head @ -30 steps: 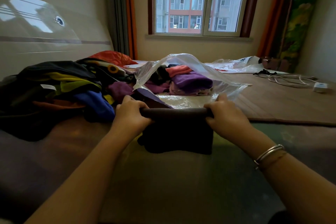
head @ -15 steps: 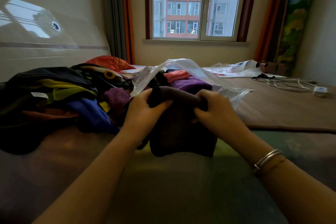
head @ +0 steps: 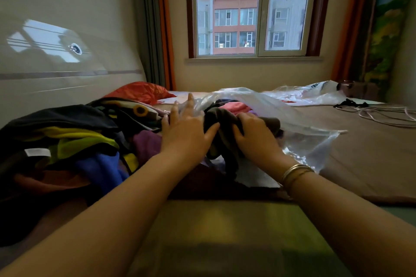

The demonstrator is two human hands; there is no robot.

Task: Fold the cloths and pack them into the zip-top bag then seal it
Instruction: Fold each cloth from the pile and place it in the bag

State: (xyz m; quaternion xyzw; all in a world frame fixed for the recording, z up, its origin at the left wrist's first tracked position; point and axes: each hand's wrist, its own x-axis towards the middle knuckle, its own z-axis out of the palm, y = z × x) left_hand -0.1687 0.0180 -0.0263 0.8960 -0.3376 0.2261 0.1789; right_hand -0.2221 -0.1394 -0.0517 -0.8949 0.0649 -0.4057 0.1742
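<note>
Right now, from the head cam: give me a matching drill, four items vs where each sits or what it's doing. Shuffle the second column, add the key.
Column 1
1. left hand
2. right hand
3. pink cloth
4. white cable

Column 2
A. coiled on the bed, far right
B. fingers spread at the zip-top bag mouth
C. grips the dark cloth
D. already inside the bag

Pairs: 1-B, 2-C, 3-D, 4-A
</note>
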